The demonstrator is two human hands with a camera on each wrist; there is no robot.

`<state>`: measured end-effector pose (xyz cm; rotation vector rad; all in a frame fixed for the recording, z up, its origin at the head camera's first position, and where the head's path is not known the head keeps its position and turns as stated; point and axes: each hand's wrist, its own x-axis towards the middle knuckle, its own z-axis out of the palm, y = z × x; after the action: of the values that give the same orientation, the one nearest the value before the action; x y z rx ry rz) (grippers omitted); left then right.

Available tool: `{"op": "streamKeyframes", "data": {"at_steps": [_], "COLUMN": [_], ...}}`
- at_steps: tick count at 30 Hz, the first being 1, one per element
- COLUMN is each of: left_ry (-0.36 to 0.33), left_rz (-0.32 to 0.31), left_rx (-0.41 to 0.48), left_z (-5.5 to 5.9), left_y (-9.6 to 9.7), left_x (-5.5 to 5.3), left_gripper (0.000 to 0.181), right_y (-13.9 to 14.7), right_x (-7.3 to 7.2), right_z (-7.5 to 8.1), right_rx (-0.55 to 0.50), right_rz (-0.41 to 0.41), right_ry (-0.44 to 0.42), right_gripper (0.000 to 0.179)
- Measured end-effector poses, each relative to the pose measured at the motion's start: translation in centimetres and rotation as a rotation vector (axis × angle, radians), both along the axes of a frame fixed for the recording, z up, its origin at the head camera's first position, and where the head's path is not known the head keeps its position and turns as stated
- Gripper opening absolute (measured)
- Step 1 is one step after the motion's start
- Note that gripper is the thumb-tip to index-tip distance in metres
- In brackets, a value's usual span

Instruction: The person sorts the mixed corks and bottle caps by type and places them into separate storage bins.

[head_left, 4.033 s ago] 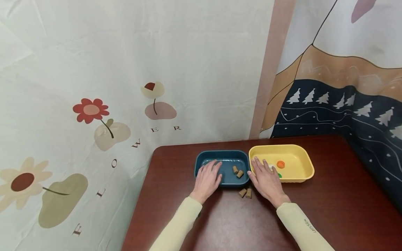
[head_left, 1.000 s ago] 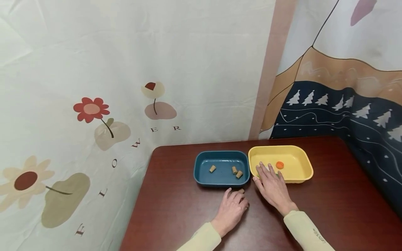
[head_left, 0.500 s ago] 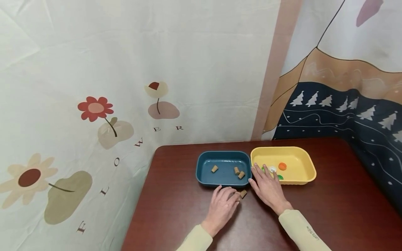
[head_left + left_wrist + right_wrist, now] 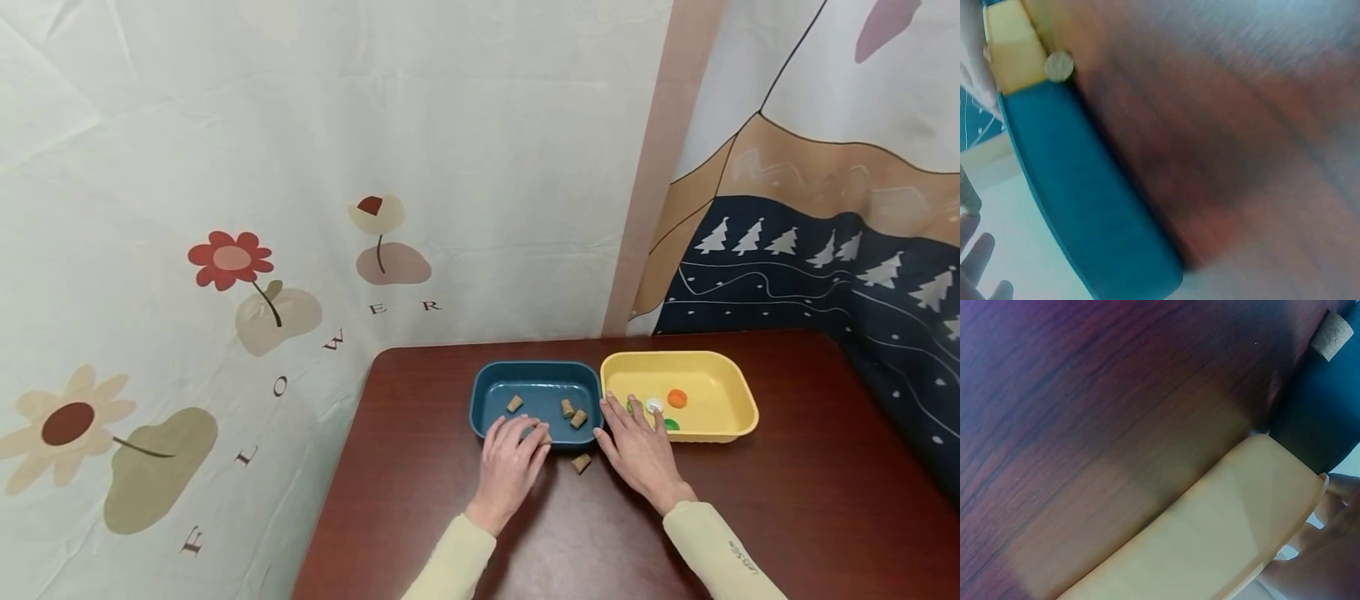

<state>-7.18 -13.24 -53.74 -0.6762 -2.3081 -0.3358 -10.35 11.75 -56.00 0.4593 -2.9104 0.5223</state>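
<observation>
My left hand (image 4: 508, 471) pinches a cork (image 4: 546, 439) over the front rim of the blue tray (image 4: 534, 364). In the left wrist view that held cork (image 4: 967, 195) shows at the left edge, by the fingertips. Inside the tray lie three corks, one cork (image 4: 514, 403) to the left and two on the right. Another cork (image 4: 581, 463) lies on the table in front of the tray. My right hand (image 4: 641, 454) reaches over the near left corner of the yellow tray (image 4: 712, 396) with its fingers spread; the right wrist view shows its fingers at the rim.
In the yellow tray are small round pieces: an orange one (image 4: 677, 398), a white one (image 4: 654, 405) and green ones, partly behind my right hand. Both trays stand side by side on the dark red table (image 4: 420, 450), near a printed cloth backdrop (image 4: 480, 167).
My left hand has picked up one of the two corks on the table and carried it left and up to the blue tray. An earlier cork now lies at the tray's left. The right hand stays nearly still.
</observation>
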Motion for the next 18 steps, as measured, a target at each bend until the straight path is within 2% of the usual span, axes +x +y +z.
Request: {"op": "streamKeyframes", "data": {"at_steps": [7,12,18], "left_ry": [-0.072,-0.128,-0.191], "left_rz": [0.034,0.062,0.074], "left_rx": [0.070,0.054,0.023], "left_z": [1.1,1.8,2.1], "left_y": [-0.2,-0.1,0.2], "left_x": [-1.8,-3.0,-4.6], "left_gripper": [0.032,0.032,0.030], "right_y": [0.0,0.0,-0.1], "right_x": [-0.1,-0.1,0.0], "right_z": [-0.1,-0.2,-0.3], "right_rx": [-0.001,0.006,-0.002], "right_rz": [0.002,0.002,-0.002], "right_ry": [-0.005,-0.021,-0.022], "right_gripper": [0.060,0.062,0.062]}}
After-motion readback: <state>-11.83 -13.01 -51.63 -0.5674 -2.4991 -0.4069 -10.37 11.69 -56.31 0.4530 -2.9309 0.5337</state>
